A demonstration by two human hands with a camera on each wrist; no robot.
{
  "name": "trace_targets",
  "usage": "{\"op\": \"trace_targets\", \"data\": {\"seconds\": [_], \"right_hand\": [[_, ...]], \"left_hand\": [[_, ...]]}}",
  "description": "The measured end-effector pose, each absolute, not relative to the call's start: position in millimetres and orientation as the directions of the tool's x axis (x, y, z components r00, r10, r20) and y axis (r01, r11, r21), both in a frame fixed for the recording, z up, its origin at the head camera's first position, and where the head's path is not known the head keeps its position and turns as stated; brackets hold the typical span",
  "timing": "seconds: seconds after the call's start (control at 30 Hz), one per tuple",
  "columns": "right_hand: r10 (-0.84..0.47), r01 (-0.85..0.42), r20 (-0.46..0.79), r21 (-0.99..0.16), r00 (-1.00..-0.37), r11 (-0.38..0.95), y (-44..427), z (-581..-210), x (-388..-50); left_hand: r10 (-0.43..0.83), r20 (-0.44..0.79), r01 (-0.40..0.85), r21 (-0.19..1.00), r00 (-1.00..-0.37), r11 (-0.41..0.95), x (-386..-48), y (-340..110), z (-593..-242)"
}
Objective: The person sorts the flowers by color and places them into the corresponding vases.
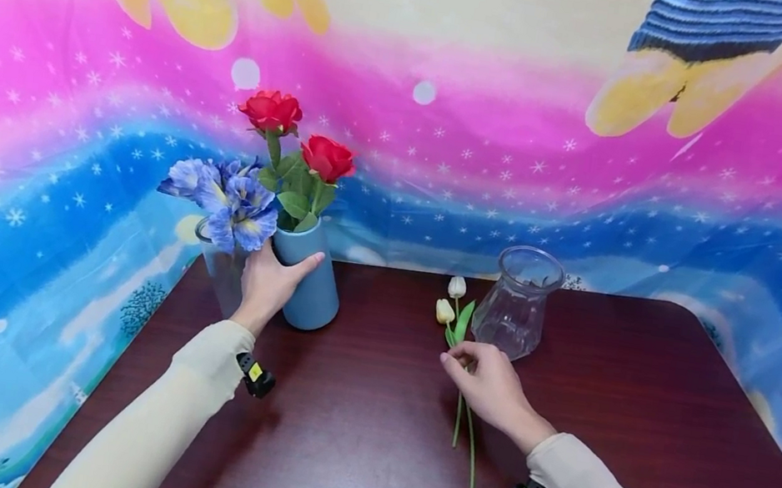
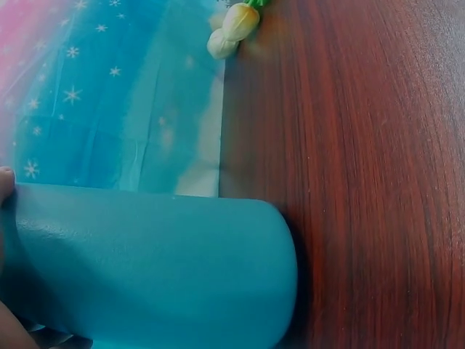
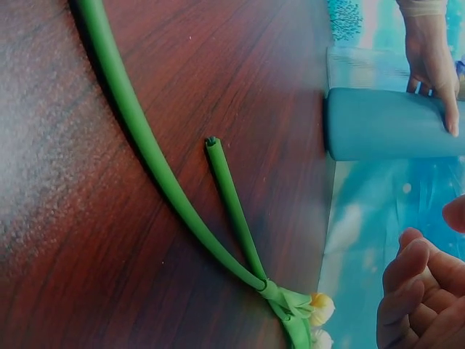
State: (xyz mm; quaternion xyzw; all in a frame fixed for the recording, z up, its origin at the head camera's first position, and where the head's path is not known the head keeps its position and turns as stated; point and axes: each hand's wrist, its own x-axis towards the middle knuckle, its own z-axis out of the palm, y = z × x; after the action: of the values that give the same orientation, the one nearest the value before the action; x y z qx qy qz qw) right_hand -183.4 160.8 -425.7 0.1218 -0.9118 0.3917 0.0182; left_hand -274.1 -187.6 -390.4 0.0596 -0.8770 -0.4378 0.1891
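Observation:
My left hand (image 1: 272, 281) grips the blue vase (image 1: 312, 287) near its rim, thumb across the front. Two red roses (image 1: 328, 159) with green leaves stand in that vase. In the left wrist view the vase (image 2: 160, 262) fills the lower left, with only parts of the hand at the edge. My right hand (image 1: 494, 386) hovers over two pale tulips (image 1: 445, 312) lying on the table. The right wrist view shows this hand (image 3: 425, 291) with fingers loosely bent, thumb apart and nothing between them, beside the green stems (image 3: 156, 160).
Just left of the blue vase is a greyish vase (image 1: 222, 278) with blue-purple flowers (image 1: 237, 204), partly hidden by my left hand. A clear glass vase (image 1: 512, 317) stands behind my right hand. A printed cloth (image 1: 408, 128) hangs behind the dark red table (image 1: 349, 423).

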Motion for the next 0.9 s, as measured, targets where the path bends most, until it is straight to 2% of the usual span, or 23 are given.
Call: {"op": "trace_targets", "data": {"seconds": [0.37,0.63,0.9], "right_hand": [[-0.220,-0.253,0.142,-0.721,-0.965,0.645,162.3,-426.4,-182.3],[-0.202,-0.237,0.136,-0.722,-0.970,0.650,163.1,-426.5,-180.8],[-0.198,-0.256,0.166,-0.721,-0.966,0.644,166.6,-427.3,-176.3]], "left_hand": [[-0.211,0.293,0.111,0.789,-0.933,0.604,-265.5,-190.8,-391.3],[-0.153,0.236,0.100,0.793,-0.960,0.601,-246.4,-194.2,-393.7],[-0.134,0.205,0.103,0.838,-0.970,0.535,-227.0,-191.3,-399.7]]}}
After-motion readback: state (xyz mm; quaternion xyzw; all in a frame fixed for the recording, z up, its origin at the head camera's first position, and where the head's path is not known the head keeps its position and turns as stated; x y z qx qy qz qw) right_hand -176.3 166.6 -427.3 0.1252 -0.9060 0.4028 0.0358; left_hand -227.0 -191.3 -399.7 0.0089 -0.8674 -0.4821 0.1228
